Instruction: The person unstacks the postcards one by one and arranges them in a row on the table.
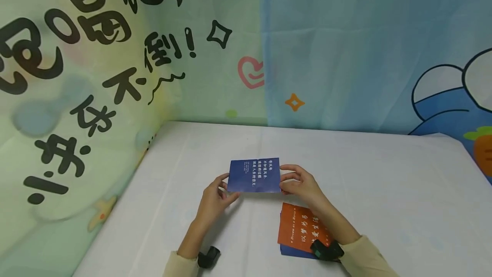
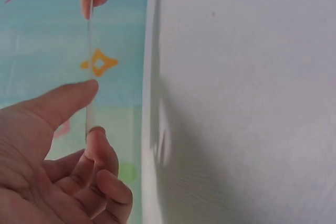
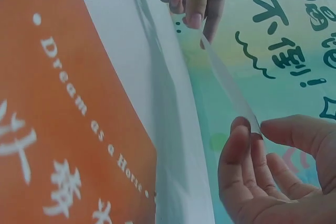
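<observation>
A dark blue card (image 1: 254, 176) with white lettering is held up above the white table, its printed face toward the head camera. The left hand (image 1: 216, 198) pinches its left end between thumb and fingers, and the right hand (image 1: 301, 185) pinches its right end. Both wrist views show the card nearly edge-on, as a thin pale strip (image 2: 90, 40) in the left one and a narrow white sliver (image 3: 228, 85) in the right one. Under the right forearm lies an orange card (image 1: 296, 225) with white lettering, on top of a blue one (image 1: 296, 251); the forearm covers part of both.
The white tabletop (image 1: 384, 191) stretches around the hands. Behind it hangs a printed cloth backdrop (image 1: 334, 54), with black lettering on the left wall (image 1: 57, 110). A small black wrist camera (image 1: 209, 257) sits by the left cuff, another black camera (image 1: 326, 250) by the right.
</observation>
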Motion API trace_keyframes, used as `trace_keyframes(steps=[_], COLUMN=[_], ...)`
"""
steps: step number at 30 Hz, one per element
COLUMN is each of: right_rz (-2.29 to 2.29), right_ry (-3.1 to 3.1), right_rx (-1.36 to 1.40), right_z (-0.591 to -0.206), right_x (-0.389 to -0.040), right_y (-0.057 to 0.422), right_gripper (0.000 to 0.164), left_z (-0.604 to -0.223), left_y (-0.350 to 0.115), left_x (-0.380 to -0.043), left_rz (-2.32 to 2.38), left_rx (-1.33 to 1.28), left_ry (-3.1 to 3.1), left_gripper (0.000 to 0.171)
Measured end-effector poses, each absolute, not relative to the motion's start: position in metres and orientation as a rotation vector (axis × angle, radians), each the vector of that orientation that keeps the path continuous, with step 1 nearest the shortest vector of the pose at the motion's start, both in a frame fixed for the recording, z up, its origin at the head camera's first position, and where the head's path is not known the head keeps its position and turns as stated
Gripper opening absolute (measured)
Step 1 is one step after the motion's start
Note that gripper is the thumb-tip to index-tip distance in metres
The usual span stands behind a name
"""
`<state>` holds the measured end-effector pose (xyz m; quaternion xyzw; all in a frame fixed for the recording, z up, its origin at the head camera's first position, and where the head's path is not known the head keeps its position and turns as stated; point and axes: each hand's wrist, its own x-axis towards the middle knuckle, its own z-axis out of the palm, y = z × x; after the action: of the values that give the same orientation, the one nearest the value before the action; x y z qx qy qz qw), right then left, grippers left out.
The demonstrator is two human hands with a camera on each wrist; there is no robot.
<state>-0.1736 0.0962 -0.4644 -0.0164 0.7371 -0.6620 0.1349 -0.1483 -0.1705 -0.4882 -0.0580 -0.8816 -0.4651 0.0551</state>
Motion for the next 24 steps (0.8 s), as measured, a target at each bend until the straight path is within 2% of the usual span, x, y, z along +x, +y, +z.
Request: trace_keyframes(steps=[7, 24], right_rz=[-1.895, -1.867], right_ry=[2.110, 2.112], right_rx=[-0.091, -0.057], right_z=[-0.464, -0.466], right_x=[-0.173, -0.179], right_y=[0.087, 0.056], right_gripper=[0.060, 0.053], left_z=[-0.484, -0.485], left_y=[-0.181, -0.205], left_x=[-0.150, -0.157], left_rz=[-1.438, -1.406], left_rx=[-0.132, -0.028], left_ry=[-2.653, -2.670], left_gripper=[0.059, 0.054])
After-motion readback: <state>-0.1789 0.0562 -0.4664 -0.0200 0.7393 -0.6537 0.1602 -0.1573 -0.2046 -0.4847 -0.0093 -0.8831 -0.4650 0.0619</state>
